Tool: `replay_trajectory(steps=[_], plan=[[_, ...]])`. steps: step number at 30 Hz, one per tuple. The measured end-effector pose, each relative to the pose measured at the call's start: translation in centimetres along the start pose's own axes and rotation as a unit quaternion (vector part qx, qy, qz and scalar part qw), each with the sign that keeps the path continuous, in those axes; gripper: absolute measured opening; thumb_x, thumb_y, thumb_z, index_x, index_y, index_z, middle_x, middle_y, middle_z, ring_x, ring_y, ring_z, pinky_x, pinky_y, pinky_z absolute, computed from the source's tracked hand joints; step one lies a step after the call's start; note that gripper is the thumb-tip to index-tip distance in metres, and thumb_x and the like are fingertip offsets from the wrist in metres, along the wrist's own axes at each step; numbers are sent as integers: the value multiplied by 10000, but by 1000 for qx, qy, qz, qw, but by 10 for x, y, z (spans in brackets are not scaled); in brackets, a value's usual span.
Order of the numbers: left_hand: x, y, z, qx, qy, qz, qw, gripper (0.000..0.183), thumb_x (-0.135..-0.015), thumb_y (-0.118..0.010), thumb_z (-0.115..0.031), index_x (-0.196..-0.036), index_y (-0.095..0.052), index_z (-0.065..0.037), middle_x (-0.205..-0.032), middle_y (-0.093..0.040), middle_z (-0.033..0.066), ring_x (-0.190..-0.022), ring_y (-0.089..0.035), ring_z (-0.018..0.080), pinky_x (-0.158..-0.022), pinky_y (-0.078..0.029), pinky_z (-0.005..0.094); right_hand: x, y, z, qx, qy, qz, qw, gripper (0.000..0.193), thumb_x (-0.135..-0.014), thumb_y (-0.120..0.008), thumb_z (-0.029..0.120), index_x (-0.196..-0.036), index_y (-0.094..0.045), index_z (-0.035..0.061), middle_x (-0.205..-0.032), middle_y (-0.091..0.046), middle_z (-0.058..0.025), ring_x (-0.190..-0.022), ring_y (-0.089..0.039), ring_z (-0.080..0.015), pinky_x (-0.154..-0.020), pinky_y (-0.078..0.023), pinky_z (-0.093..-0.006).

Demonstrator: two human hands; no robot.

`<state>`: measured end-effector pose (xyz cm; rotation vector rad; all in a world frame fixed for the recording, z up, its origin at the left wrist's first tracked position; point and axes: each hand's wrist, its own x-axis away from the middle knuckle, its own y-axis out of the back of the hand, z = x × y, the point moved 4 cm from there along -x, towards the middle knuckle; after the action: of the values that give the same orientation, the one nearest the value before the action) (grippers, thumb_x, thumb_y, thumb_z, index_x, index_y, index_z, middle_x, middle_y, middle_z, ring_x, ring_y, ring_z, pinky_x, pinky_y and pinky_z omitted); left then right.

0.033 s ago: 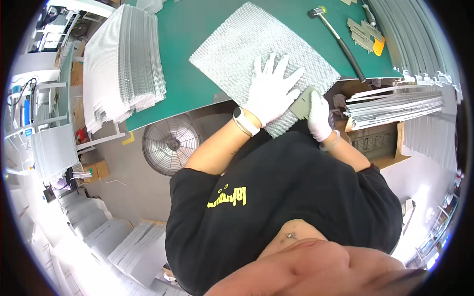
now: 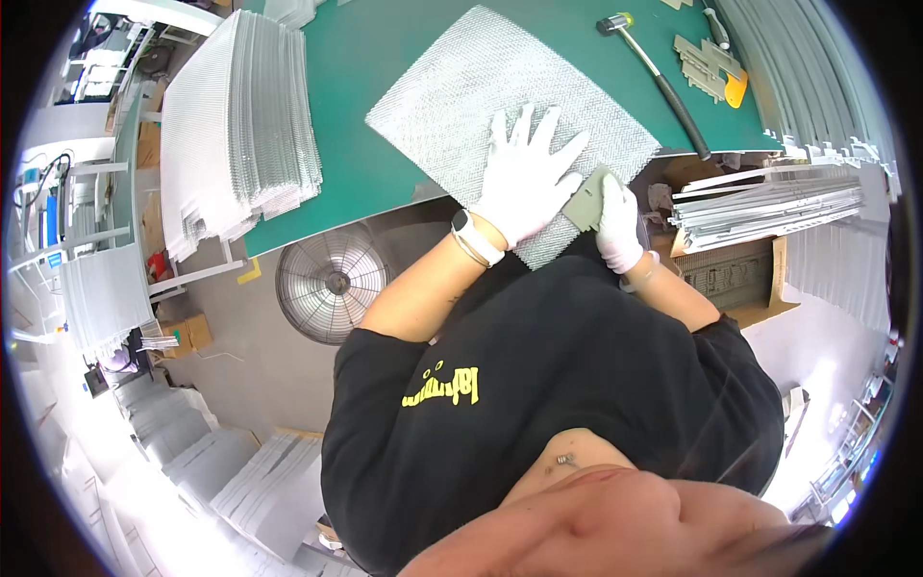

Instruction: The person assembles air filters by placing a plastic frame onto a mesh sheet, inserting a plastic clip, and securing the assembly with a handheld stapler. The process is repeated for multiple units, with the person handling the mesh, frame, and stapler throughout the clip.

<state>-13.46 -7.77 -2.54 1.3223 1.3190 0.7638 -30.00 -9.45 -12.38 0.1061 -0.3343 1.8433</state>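
Along mesh sheet's (image 2: 481, 77) near right edge, white-gloved right hand (image 2: 620, 229) grips grey-green plate (image 2: 583, 205), thumb on top. Gloved left hand (image 2: 527, 183) lies flat on sheet, fingers spread, holding nothing. Sheet sits cornerwise on green table (image 2: 341, 163), near corner overhanging toward person. Beyond, to right: hammer (image 2: 663, 87). To left: tall mesh stack (image 2: 240, 125). Below table level: round fan (image 2: 336, 280).
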Motion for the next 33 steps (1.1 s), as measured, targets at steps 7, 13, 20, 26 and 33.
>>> replay_trajectory(steps=[7,13,20,26,33], plan=[[5,2,-6,7,24,22,999,543,-903,-564,-387,-1417,-515,-222,-1471,-416,206,-1382,-335,451,-1136,-168,646,10,-12,26,-51,-13,-18,998,211,-991,-581,212,-1040,-639,15,-908,-638,-13,-810,-580,-79,-730,-487,-255],[5,2,-10,-9,21,41,999,553,-904,-563,-394,-1423,-501,-213,-1472,-406,218,-1373,-329,470,-1135,-177,638,3,-11,-12,-154,-15,-52,987,190,-982,-593,200,-1009,-650,20,-907,-640,-15,-824,-591,-87,-751,-493,-261],[-22,11,65,-41,-88,69,993,542,-907,-559,-377,-1421,-503,-215,-1470,-425,199,-1391,-333,432,-1143,-174,624,-18,-37,43,214,-178,366,888,544,-915,-612,526,-1098,-668,16,-966,-691,-88,-906,-649,-177,-818,-517,-308],[-16,59,63,-26,-93,-73,993,401,-848,-620,-228,-1233,-610,-116,-1261,-572,174,-1200,-509,377,-1050,-364,511,-80,145,31,769,80,120,623,377,-846,-552,119,-1206,-657,157,-1089,-671,-131,-1001,-668,-313,-828,-541,-430],[67,0,-26,325,-193,48,924,310,-877,-648,-193,-1145,-652,-39,-1194,-643,134,-1137,-582,298,-991,-453,420,-90,239,29,786,95,127,597,121,-825,-610,153,-875,-711,108,-907,-696,-126,-894,-669,-325,-807,-523,-442]])
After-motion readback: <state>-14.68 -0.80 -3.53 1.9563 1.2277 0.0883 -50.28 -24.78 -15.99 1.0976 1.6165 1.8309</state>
